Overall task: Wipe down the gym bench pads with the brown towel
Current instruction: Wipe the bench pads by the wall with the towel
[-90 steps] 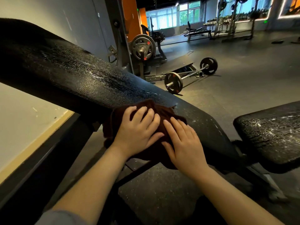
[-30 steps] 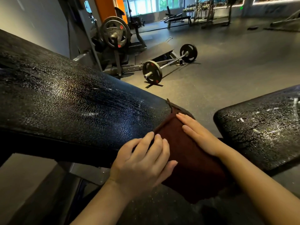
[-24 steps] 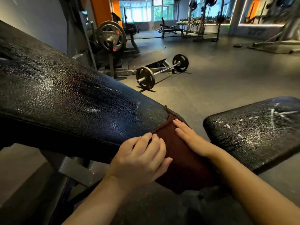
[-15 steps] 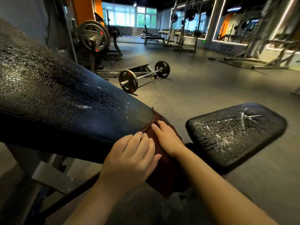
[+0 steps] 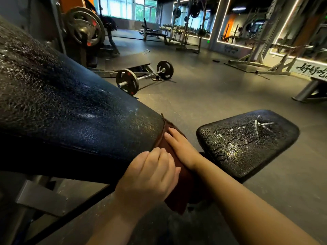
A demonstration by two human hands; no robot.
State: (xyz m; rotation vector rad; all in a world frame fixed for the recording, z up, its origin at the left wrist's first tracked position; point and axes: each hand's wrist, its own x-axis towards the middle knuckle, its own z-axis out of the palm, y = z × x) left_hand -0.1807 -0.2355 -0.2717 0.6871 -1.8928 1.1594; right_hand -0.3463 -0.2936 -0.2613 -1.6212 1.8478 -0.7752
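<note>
The brown towel (image 5: pixel 177 177) is hanging over the lower end of the long sloping back pad (image 5: pixel 74 121), draped down past its edge. The left hand (image 5: pixel 150 175) is pressing on the towel with loosely bent fingers; the right hand (image 5: pixel 182 147) is lying flat on it, fingers straight. The seat pad (image 5: pixel 247 144) is sitting just beside them, apart. A barbell (image 5: pixel 145 76) is lying on the floor (image 5: pixel 221 92) well beyond.

Wall banner (image 5: pixel 312 70) — "好好吃", cut off
</note>
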